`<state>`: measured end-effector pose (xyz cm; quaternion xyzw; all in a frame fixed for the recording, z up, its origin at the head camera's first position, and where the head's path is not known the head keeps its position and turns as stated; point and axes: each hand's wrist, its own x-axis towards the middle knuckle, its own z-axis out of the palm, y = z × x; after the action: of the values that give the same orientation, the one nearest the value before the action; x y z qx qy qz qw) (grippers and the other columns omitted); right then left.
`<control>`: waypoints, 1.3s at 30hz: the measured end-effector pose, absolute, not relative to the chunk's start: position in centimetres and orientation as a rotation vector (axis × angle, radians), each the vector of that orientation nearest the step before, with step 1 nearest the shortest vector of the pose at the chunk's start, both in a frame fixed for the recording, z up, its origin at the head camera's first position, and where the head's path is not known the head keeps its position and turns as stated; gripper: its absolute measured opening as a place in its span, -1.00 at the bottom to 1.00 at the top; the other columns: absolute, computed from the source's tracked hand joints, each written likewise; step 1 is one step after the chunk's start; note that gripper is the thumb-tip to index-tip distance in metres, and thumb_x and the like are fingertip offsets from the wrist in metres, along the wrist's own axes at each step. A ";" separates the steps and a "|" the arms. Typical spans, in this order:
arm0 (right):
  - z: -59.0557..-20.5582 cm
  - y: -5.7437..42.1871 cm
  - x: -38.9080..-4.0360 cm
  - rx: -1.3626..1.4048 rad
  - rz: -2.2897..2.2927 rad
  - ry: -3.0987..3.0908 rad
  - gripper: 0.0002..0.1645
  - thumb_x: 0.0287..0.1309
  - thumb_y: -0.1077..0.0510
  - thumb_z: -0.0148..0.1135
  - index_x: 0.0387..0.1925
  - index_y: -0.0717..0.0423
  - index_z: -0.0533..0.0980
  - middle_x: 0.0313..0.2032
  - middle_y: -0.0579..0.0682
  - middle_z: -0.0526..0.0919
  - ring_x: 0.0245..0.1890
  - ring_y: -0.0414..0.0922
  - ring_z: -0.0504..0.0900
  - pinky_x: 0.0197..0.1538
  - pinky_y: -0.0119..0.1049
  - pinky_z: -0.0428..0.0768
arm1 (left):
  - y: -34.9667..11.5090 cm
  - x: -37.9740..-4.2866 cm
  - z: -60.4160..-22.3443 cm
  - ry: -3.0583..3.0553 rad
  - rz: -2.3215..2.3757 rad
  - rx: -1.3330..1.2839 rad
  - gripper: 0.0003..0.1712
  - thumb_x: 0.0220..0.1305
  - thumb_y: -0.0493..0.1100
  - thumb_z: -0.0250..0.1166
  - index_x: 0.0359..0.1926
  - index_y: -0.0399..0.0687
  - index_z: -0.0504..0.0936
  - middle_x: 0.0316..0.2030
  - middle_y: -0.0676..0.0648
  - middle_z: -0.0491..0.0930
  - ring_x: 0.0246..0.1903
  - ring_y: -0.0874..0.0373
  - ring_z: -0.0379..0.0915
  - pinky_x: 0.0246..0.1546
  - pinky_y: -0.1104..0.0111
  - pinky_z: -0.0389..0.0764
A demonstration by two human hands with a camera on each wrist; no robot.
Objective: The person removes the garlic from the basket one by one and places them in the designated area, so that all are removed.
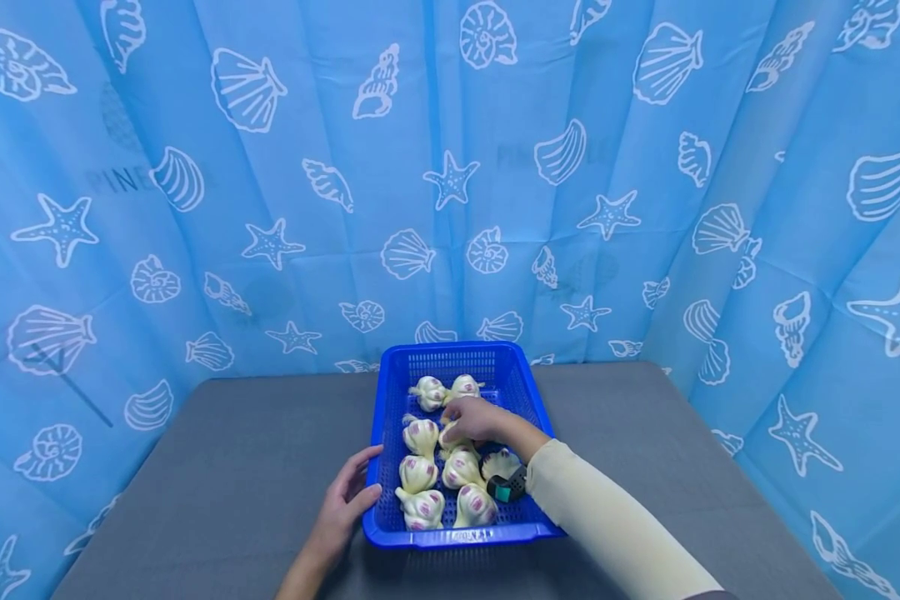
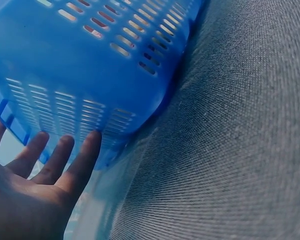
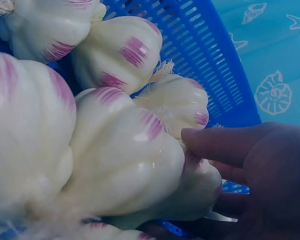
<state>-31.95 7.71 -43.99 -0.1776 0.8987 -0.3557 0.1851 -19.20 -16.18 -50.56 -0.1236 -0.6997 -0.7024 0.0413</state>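
Note:
A blue plastic basket (image 1: pixel 495 534) holds several garlic bulbs (image 1: pixel 418 472), cream white with purple streaks. My right hand (image 1: pixel 476 418) reaches in over the right rim and grips a garlic bulb (image 3: pixel 197 186) in the middle of the group. In the right wrist view its thumb presses near the top of that bulb, with the other fingers behind it, partly hidden. At the basket's left side is my left hand (image 1: pixel 337 504), thumb and fingers spread near the rim. The left wrist view shows its fingers (image 2: pixel 85 160) extended against the slotted wall.
The basket stands on a grey cloth-covered table (image 1: pixel 270 450). A blue curtain (image 1: pixel 450 250) with white shell and starfish prints hangs behind and at both sides. On my right wrist sits a black device (image 1: pixel 506 486), just below a cream sleeve (image 1: pixel 607 517).

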 end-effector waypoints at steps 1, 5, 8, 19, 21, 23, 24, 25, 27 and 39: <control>-44.0 7.7 -32.0 -0.504 -1.001 2.539 -0.57 0.03 0.26 0.41 -0.02 0.27 0.55 -0.04 0.16 0.59 -0.11 0.01 0.56 -0.28 0.01 0.61 | -16.2 -19.2 -50.5 -2.139 -2.154 -0.377 -0.46 0.35 -0.28 0.14 0.34 -0.08 0.35 0.22 -0.30 0.39 0.14 -0.24 0.37 -0.02 0.32 0.49; -43.9 7.8 -32.0 -0.510 -0.988 2.546 -0.57 0.04 0.27 0.41 -0.02 0.26 0.55 -0.03 0.17 0.60 -0.13 -0.01 0.57 -0.31 -0.02 0.62 | -16.1 -19.1 -50.5 -2.147 -2.155 -0.365 -0.47 0.36 -0.26 0.14 0.34 -0.07 0.35 0.24 -0.29 0.37 0.16 -0.23 0.36 -0.02 0.34 0.49; -43.4 8.0 -31.8 -0.504 -0.985 2.538 -0.55 0.09 0.25 0.39 0.04 0.26 0.53 0.01 0.17 0.58 -0.10 0.01 0.58 -0.29 -0.05 0.61 | -16.1 -19.1 -50.4 -2.152 -2.155 -0.360 -0.47 0.36 -0.25 0.14 0.34 -0.07 0.35 0.25 -0.29 0.36 0.17 -0.23 0.35 -0.02 0.32 0.48; -42.4 8.8 -32.2 -0.567 -0.963 2.620 -0.55 0.07 0.20 0.42 0.01 0.24 0.56 -0.05 0.08 0.62 -0.09 0.01 0.60 -0.26 -0.20 0.59 | -16.0 -19.0 -50.3 -2.150 -2.145 -0.349 -0.47 0.35 -0.26 0.15 0.33 -0.10 0.36 0.24 -0.29 0.37 0.17 -0.23 0.34 -0.01 0.31 0.47; -42.2 8.9 -32.3 -0.579 -0.962 2.636 -0.55 0.06 0.19 0.43 0.01 0.23 0.56 -0.07 0.06 0.63 -0.10 0.00 0.60 -0.25 -0.22 0.58 | -15.9 -19.0 -50.3 -2.148 -2.145 -0.348 -0.47 0.35 -0.26 0.15 0.33 -0.09 0.36 0.24 -0.28 0.37 0.17 -0.23 0.34 -0.01 0.33 0.47; -41.9 9.1 -32.3 -0.583 -0.968 2.645 -0.55 0.06 0.18 0.44 0.00 0.22 0.57 -0.08 0.05 0.63 -0.12 -0.01 0.59 -0.25 -0.22 0.58 | -15.9 -19.1 -50.3 -2.148 -2.144 -0.351 -0.47 0.35 -0.26 0.15 0.33 -0.08 0.36 0.24 -0.28 0.37 0.17 -0.24 0.34 -0.01 0.33 0.47; -41.8 9.2 -32.3 -0.583 -0.972 2.648 -0.55 0.06 0.17 0.44 0.00 0.21 0.57 -0.08 0.04 0.63 -0.13 -0.02 0.59 -0.25 -0.22 0.59 | -15.9 -19.0 -50.3 -2.150 -2.141 -0.353 -0.47 0.35 -0.25 0.15 0.33 -0.08 0.36 0.24 -0.28 0.37 0.17 -0.23 0.34 -0.01 0.34 0.47; -41.7 9.3 -32.3 -0.572 -0.980 2.643 -0.55 0.07 0.17 0.43 0.01 0.20 0.57 -0.07 0.04 0.62 -0.13 -0.03 0.59 -0.25 -0.21 0.59 | -15.9 -19.0 -50.3 -2.149 -2.143 -0.355 -0.47 0.36 -0.25 0.15 0.33 -0.07 0.36 0.24 -0.28 0.37 0.17 -0.23 0.34 -0.01 0.34 0.47; -41.4 9.5 -32.2 -0.552 -1.019 2.623 -0.54 0.07 0.17 0.43 0.03 0.22 0.56 -0.07 0.05 0.61 -0.16 -0.03 0.59 -0.27 -0.16 0.61 | -15.9 -19.0 -50.3 -2.146 -2.148 -0.360 -0.47 0.36 -0.25 0.14 0.33 -0.07 0.36 0.25 -0.28 0.36 0.18 -0.23 0.34 -0.01 0.34 0.47; -40.1 10.9 -32.1 -0.491 -1.184 2.588 -0.51 0.12 0.19 0.39 0.09 0.25 0.51 0.00 0.08 0.57 -0.15 -0.02 0.60 -0.26 -0.13 0.63 | -16.0 -19.1 -50.5 -2.138 -2.137 -0.371 -0.47 0.35 -0.27 0.14 0.33 -0.09 0.36 0.24 -0.31 0.37 0.16 -0.23 0.35 -0.01 0.34 0.48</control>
<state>-32.07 10.90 -40.08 -0.1687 0.8889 -0.4067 0.1263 -19.07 -15.99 -50.53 -0.1216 -0.7013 -0.7008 0.0480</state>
